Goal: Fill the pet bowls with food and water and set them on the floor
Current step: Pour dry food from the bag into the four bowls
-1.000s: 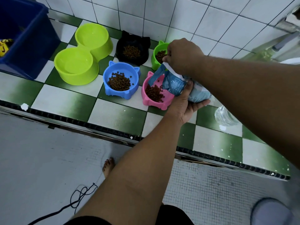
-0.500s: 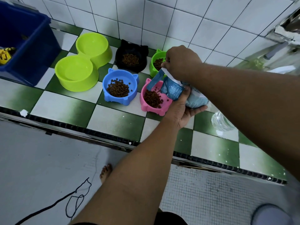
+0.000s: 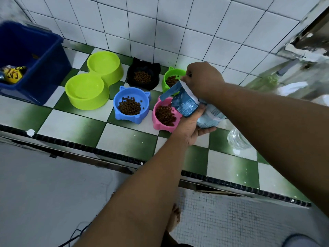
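Note:
A blue and white pet food bag (image 3: 188, 106) is tilted over the pink bowl (image 3: 165, 114), which holds brown kibble. My left hand (image 3: 190, 129) cups the bag from below. My right hand (image 3: 203, 79) pinches the bag's top edge. The blue bowl (image 3: 132, 104), the black bowl (image 3: 143, 75) and the small green bowl (image 3: 171, 79) also hold kibble. The lime double bowl (image 3: 94, 84) has nothing in it. All stand on the green and white checkered counter (image 3: 74, 129).
A dark blue bin (image 3: 30, 61) with a yellow packet sits at the left end of the counter. A clear water bottle (image 3: 236, 139) lies on the counter under my right arm. White tiled wall runs behind the bowls. My bare foot (image 3: 175, 218) is on the floor below.
Both hands and the bag keep their place over the pink bowl. The view has shifted slightly, so the counter sits a little lower in the frame.

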Action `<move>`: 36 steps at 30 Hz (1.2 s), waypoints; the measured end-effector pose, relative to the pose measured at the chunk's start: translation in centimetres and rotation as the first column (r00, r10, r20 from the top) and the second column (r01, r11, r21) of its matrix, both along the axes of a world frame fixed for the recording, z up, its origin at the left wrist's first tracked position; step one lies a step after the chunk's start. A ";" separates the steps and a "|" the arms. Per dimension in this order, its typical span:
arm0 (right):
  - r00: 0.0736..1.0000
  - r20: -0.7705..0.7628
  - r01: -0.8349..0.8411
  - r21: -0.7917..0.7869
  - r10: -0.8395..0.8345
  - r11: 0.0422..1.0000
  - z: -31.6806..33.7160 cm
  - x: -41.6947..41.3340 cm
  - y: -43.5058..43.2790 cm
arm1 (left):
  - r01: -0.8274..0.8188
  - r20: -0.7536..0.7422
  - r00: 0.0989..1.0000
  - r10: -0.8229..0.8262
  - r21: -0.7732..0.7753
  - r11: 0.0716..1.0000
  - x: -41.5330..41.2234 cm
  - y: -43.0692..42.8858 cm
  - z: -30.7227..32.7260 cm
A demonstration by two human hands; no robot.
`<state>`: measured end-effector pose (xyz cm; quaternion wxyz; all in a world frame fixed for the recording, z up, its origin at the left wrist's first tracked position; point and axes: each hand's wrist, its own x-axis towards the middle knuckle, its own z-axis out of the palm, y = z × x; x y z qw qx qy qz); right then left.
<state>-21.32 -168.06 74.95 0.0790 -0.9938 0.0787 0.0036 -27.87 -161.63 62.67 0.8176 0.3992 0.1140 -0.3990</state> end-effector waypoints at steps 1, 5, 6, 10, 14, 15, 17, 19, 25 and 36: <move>1.000 0.021 0.007 0.034 -0.008 0.999 -0.3 -0.5 -0.5 | 0.014 0.013 1.000 -0.015 0.035 0.999 0.0 0.3 -0.2; 0.996 0.086 0.003 0.146 -0.016 0.989 -1.2 -2.2 -2.4 | 0.063 0.072 0.995 -0.074 0.146 0.987 0.1 1.1 -0.9; 0.995 0.095 0.002 0.157 -0.017 0.988 -1.2 -2.5 -2.8 | 0.069 0.086 0.993 -0.084 0.162 0.984 0.1 1.2 -0.9; 0.989 0.143 0.000 0.209 -0.031 0.978 -0.9 -3.4 -4.0 | 0.100 0.138 0.982 -0.128 0.197 0.975 0.1 1.3 -0.3; 0.981 0.186 -0.004 0.277 -0.050 0.961 -0.4 -4.7 -4.8 | 0.115 0.192 0.968 -0.164 0.242 0.963 0.5 1.5 0.3; 0.982 0.184 -0.007 0.302 -0.051 0.953 -0.3 -5.1 -4.9 | 0.117 0.208 0.963 -0.172 0.252 0.961 0.6 1.7 0.4; 0.983 0.178 -0.013 0.345 -0.052 0.938 -0.1 -5.9 -5.1 | 0.132 0.237 0.951 -0.201 0.275 0.952 1.0 2.0 0.6; 0.985 0.165 -0.012 0.380 -0.055 0.925 0.4 -6.7 -5.3 | 0.170 0.265 0.930 -0.256 0.308 0.936 1.6 2.4 1.1; 0.971 0.178 0.065 0.453 -0.161 0.889 1.7 -6.9 -6.2 | 0.287 0.336 0.824 -0.457 0.448 0.847 4.7 3.7 3.3; 0.885 0.400 -0.059 0.602 -0.237 0.796 10.3 -4.1 -3.7 | 0.188 0.559 0.648 -0.516 0.540 0.821 10.4 7.3 16.3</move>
